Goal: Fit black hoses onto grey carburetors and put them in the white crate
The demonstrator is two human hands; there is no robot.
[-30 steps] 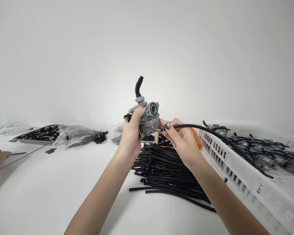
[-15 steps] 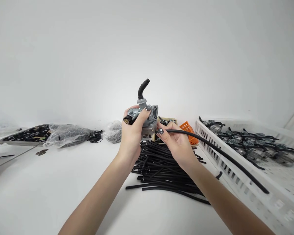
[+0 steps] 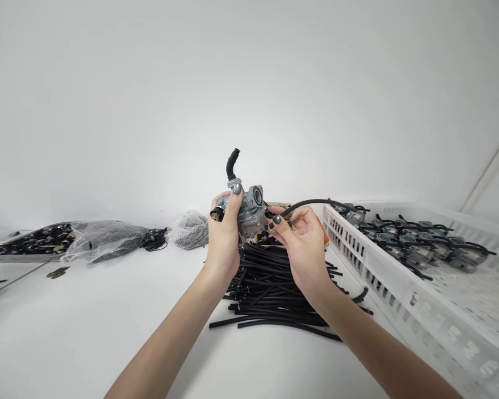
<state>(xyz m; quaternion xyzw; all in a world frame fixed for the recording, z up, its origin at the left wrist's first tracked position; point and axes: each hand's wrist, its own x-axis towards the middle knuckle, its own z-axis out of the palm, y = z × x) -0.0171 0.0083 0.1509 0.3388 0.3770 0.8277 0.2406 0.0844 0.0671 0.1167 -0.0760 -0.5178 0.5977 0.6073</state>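
Observation:
My left hand (image 3: 223,235) grips a grey metal carburetor (image 3: 249,206) held up above the table, with a short black elbow hose (image 3: 232,162) sticking up from its top. My right hand (image 3: 301,244) pinches the end of a long black rubber hose (image 3: 316,203) against the carburetor's right side. The hose arcs to the right over the white crate. Below both hands lies a pile of black rubber hoses (image 3: 274,288) on the white table.
A white slotted crate (image 3: 403,293) at the right holds several carburetors with hoses (image 3: 416,241). An orange basket is mostly hidden behind my right hand. At the left stand a tray of black parts (image 3: 29,244), plastic bags (image 3: 103,238) and a bag of small parts (image 3: 190,228).
The hose end has closed in on the carburetor's right side and the hose now bows upward. The view has shifted, and the other person's hand at far left has left view.

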